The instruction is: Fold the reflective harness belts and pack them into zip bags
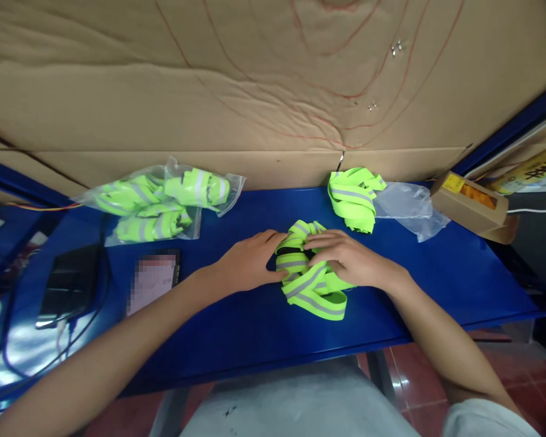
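So the main thing here is a bundle of neon yellow-green reflective straps [313, 290] with grey stripes, folded up into a loose wad. It sits near the middle of the blue bench [437, 273], toward the front edge.

The right hand [351, 258] lies palm down on top of it, with the fingers held together and stretched across the straps. It looks like it's pressing down flat, not pinching anything. The left hand [249, 262] comes in from the other side with its fingertips tucked against the bundle's left edge. Honestly I can't tell if it's gripping a strap there or just touching, since the fingertips are hidden by the folds.

A bit further back, near the rear edge of the bench, there's a second strap bundle [352, 197] lying loose. An empty clear plastic bag [409, 209] is touching it on its right. Past that bag is a small brown cardboard box [468, 203] sitting at an angle.

Over on the back left, well apart from the hands, is a pile of bagged straps [164, 203], the same neon stuff sealed in clear bags. In front of those a phone [153, 280] lies flat with its screen blurred, and to its left is a black device [70, 282] with cables. A big creased cardboard sheet [255, 79] stands behind the whole bench.
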The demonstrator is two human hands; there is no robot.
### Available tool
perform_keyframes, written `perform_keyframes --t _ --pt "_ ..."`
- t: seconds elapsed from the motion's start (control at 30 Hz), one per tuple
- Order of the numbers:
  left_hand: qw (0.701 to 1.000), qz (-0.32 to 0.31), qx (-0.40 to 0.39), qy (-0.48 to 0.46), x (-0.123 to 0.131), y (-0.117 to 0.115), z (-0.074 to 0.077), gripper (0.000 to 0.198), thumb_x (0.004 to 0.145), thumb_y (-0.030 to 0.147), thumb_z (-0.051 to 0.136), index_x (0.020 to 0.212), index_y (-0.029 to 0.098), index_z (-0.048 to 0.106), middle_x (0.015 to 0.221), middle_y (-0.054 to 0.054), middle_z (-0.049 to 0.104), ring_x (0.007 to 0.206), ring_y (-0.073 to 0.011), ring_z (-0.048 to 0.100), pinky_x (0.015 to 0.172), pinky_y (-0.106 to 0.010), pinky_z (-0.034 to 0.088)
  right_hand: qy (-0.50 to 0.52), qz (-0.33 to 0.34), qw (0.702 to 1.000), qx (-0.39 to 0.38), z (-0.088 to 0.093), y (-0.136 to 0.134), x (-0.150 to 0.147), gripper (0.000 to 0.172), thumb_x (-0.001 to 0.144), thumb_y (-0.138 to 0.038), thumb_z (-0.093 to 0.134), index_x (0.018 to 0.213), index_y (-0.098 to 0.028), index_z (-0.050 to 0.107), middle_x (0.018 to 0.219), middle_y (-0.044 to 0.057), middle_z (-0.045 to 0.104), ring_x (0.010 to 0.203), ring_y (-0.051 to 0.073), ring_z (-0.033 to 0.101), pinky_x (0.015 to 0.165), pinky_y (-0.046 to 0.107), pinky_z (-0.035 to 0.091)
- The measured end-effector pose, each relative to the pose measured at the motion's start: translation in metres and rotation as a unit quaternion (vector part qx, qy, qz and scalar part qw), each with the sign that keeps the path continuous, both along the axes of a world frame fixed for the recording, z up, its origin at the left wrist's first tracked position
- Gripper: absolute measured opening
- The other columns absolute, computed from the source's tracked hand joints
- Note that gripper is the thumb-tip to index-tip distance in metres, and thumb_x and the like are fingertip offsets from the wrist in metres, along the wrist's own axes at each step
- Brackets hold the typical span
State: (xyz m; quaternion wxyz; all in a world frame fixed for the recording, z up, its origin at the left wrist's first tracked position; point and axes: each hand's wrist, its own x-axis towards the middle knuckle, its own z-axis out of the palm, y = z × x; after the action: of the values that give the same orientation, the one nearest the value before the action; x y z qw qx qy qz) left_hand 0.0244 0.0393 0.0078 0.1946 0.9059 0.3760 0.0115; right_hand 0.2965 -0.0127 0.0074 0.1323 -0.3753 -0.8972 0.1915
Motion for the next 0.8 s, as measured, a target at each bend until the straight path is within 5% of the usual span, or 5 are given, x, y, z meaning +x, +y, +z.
perform_keyframes --t 0.2,0.37,0.47,0.6,0.8 --pt "0.992 0.103 0.0 -0.067 -0.017 -0.025 -0.016 0.062 0.09 0.057 0.067 0.138 0.021 0.049 0.117 -0.009 0.069 0.101 -0.0266 0.072 0.083 -0.039 0.058 -0.1 -0.098 0.99 0.037 0.0 -0.001 -0.002 0.034 0.075 0.007 0.055 0.08 -0.019 0.077 0.104 0.005 0.08 0.13 0.03 0.062 0.123 0.061 0.019" --pt "0.987 0.103 0.088 -0.083 -0.019 -0.057 -0.024 0.047 0.102 0.051 0.052 0.138 0.021 0.049 0.069 0.004 0.063 0.059 -0.0173 0.066 0.056 -0.025 0.042 -0.048 -0.107 0.983 0.145 0.008 -0.028 -0.036 0.023 0.101 -0.023 0.057 0.117 -0.02 0.074 0.112 0.007 0.079 0.116 0.025 0.067 0.121 0.053 0.025" --pt "0.977 0.109 0.104 -0.15 -0.022 -0.059 -0.021 0.031 0.103 0.037 0.05 0.128 0.021 0.055 0.059 0.008 0.056 0.048 -0.0115 0.056 0.054 -0.022 0.038 -0.052 -0.088 0.985 0.14 0.006 -0.046 -0.052 0.054 0.097 -0.058 0.062 0.134 -0.018 0.065 0.125 0.012 0.074 0.121 0.03 0.064 0.121 0.057 0.026" --pt "0.955 0.191 0.026 -0.227 -0.033 -0.045 -0.015 0.014 0.101 0.031 0.052 0.103 0.021 0.062 0.049 0.011 0.047 0.041 -0.0081 0.042 0.049 -0.021 0.033 -0.054 -0.07 0.992 0.086 -0.003 -0.047 -0.054 0.042 0.093 -0.034 0.071 0.13 -0.016 0.064 0.121 0.014 0.074 0.117 0.033 0.066 0.115 0.057 0.037" --pt "0.919 0.103 0.286 -0.25 -0.036 -0.052 -0.011 0.032 0.094 0.024 0.064 0.126 0.024 0.059 0.122 -0.011 0.071 0.112 -0.0254 0.069 0.095 -0.04 0.052 0.188 -0.165 0.955 -0.159 0.001 -0.022 -0.035 0.052 0.099 -0.047 0.063 0.141 -0.019 0.051 0.112 0.007 0.074 0.085 0.019 0.07 0.074 0.032 0.057"
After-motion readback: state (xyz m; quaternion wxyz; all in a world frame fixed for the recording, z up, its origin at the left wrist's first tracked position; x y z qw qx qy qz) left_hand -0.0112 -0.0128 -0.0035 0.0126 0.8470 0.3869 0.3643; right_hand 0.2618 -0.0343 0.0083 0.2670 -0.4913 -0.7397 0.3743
